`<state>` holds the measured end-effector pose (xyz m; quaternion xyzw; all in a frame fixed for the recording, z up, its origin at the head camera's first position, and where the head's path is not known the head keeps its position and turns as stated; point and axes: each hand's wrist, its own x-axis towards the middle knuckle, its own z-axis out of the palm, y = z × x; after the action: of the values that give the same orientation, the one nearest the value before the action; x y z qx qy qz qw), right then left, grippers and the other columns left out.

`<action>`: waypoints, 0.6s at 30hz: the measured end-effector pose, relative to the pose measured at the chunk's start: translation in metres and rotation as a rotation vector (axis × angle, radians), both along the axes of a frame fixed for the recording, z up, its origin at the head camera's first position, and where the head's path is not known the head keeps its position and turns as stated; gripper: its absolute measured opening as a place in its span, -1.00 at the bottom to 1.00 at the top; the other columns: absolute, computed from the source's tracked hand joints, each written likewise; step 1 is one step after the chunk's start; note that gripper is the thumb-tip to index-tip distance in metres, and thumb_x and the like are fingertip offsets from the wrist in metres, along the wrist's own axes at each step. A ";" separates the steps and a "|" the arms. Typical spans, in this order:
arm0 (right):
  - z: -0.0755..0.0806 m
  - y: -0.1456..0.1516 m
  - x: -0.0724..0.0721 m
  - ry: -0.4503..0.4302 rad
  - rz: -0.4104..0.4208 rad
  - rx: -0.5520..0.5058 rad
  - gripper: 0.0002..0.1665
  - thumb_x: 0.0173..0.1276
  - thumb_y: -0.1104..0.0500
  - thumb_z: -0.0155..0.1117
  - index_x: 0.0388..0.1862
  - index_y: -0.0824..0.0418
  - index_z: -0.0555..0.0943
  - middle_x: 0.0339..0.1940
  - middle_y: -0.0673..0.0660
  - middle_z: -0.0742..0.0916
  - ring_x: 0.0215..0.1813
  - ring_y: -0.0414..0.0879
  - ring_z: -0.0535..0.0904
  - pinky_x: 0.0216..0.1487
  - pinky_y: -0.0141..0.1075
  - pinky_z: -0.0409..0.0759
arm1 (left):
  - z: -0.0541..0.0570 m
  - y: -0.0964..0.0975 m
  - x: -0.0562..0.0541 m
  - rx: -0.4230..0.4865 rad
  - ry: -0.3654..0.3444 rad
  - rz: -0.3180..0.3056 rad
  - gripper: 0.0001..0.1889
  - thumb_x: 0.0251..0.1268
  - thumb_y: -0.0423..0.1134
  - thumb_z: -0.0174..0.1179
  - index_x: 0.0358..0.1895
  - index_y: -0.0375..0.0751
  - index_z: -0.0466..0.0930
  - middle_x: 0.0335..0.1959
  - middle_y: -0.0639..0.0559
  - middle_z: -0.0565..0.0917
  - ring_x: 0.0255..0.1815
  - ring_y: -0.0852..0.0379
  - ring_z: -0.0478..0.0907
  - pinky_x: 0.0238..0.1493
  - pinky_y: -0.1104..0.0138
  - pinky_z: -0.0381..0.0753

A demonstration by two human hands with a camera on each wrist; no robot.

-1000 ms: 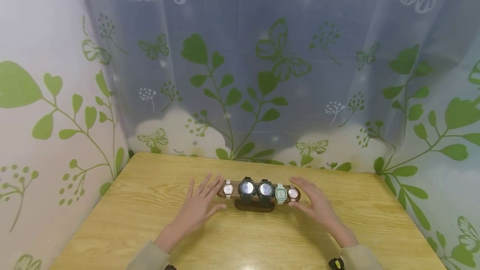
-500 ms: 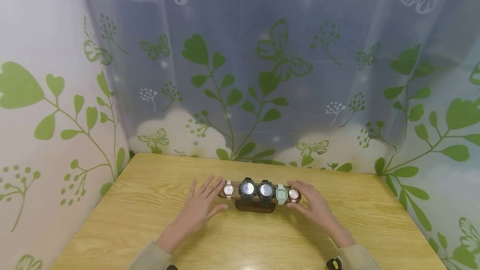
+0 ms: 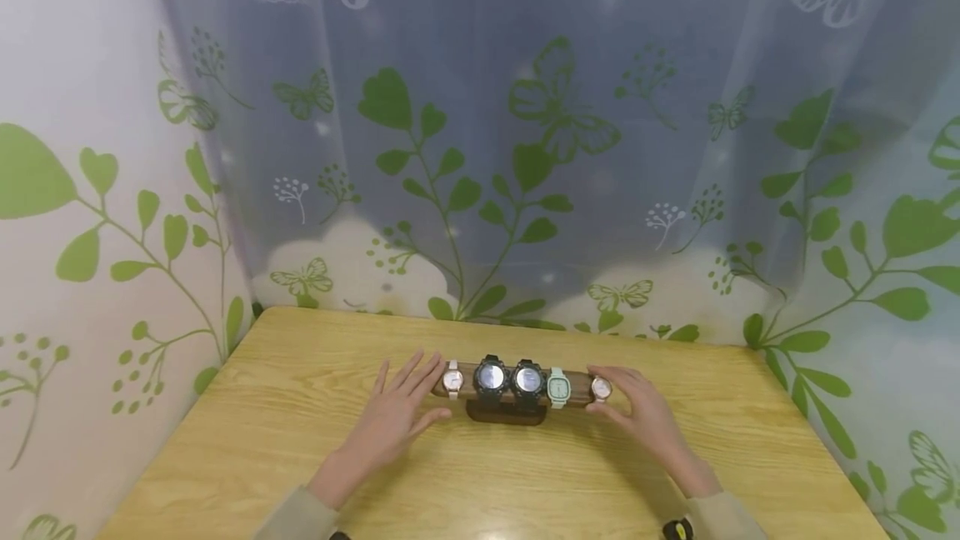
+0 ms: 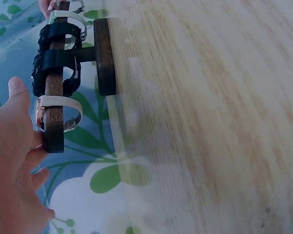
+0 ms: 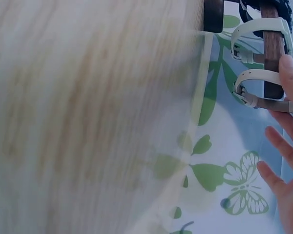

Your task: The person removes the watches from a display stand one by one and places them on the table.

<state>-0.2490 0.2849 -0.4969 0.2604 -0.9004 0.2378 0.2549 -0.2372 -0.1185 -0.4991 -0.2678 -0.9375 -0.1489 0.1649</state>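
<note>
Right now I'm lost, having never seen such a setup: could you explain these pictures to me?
No machine here, just a person's bare left hand and right hand. The wide view is taken from the person's head, the others from each wrist. On the yellowish wood-grain table stands a dark brown wooden watch stand. It carries two chunky black watches, a pale green square watch and, near its left end, a white-strapped round watch. The left hand spreads its fingers at that end. At the other end, the right hand holds a small pale round watch between thumb and fingers.
</note>
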 end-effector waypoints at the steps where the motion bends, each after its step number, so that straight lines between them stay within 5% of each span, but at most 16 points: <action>1: 0.000 0.001 0.000 0.010 -0.005 0.006 -0.24 0.02 0.14 0.63 0.26 0.21 0.62 0.17 0.19 0.73 0.18 0.17 0.62 0.19 0.19 0.59 | 0.000 0.000 0.000 0.002 0.001 -0.001 -0.22 0.46 0.25 0.02 0.60 -0.05 0.13 0.61 0.07 0.13 0.64 -0.08 0.02 0.55 -0.30 -0.17; 18: 0.012 0.044 0.006 0.126 -0.070 0.078 -0.21 -0.07 0.20 0.67 0.23 0.23 0.64 0.07 0.20 0.75 0.10 0.17 0.63 0.02 0.17 0.68 | -0.001 0.000 -0.001 -0.001 -0.005 -0.003 -0.22 0.46 0.22 0.06 0.60 -0.08 0.13 0.61 0.05 0.14 0.63 -0.11 0.04 0.54 -0.30 -0.18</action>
<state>-0.2433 0.3294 -0.4847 0.2527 -0.8998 0.1766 0.3087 -0.2386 -0.1184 -0.5000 -0.2690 -0.9376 -0.1493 0.1621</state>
